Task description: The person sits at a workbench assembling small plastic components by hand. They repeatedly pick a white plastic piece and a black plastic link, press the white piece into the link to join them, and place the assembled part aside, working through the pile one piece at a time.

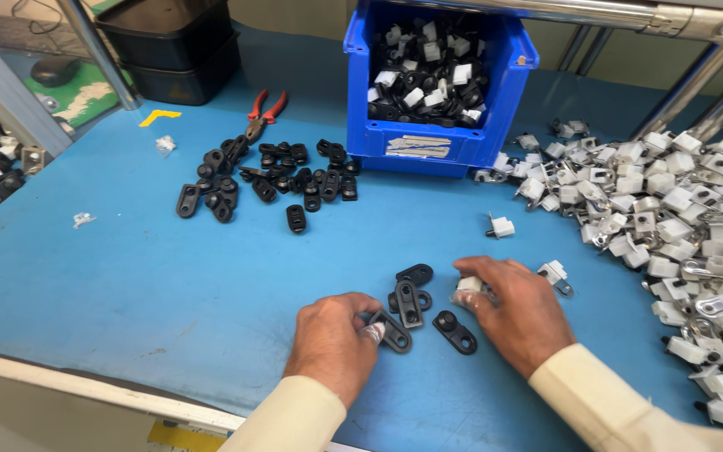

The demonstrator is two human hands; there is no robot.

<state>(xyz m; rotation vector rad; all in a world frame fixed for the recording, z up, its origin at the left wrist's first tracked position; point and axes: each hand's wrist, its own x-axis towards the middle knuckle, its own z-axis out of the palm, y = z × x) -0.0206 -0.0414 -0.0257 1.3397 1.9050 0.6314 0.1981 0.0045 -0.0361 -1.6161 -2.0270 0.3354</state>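
Low in the frame, left hand (332,335) pinching a black plastic link (392,332) flat against the blue table (127,285); right hand (516,310) closed around a white clip (468,285), kept beside three more black links (416,293), apparently for easy reach. Upper centre, blue bin (437,84); right edge, heap of white clips (688,234); upper left, red pliers (265,113).

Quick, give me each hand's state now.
Left hand: closed on a black plastic piece.
Right hand: closed on a white clip.
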